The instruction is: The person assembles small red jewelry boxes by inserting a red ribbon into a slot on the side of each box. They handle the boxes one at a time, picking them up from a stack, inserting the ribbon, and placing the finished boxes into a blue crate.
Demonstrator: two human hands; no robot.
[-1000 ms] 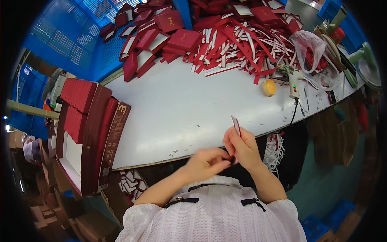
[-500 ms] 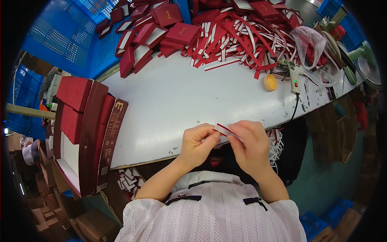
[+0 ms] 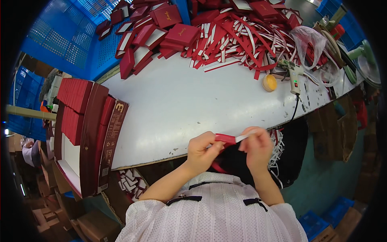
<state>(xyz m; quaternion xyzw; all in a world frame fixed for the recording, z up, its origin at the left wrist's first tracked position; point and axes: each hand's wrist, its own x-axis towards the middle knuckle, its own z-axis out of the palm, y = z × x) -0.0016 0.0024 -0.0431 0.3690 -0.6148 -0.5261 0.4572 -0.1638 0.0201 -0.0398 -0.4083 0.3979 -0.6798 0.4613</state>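
Just past the table's front edge, my left hand [image 3: 202,151] pinches a red strip [image 3: 225,138] between thumb and fingers. At its right end a narrow white strip [image 3: 243,136] stands off at an angle, and the two meet where the red ends. Slightly blurred, my right hand [image 3: 256,146] is closed on the white strip's far end. Fingers hide parts of both pieces. A heap of red and white strips [image 3: 242,44] lies at the back of the white table [image 3: 173,105].
Red boxes [image 3: 182,34] pile up at back left beside a blue crate [image 3: 60,44]. A carton of red pieces [image 3: 74,125] stands left. A glue gun [image 3: 296,78] and yellow round tub [image 3: 269,82] sit right. White scraps [image 3: 275,151] hang over a black bag [image 3: 296,157].
My left hand has turned the strip so its red face shows. The right hand has shifted slightly right and down, and a white strip now angles away from the red one.
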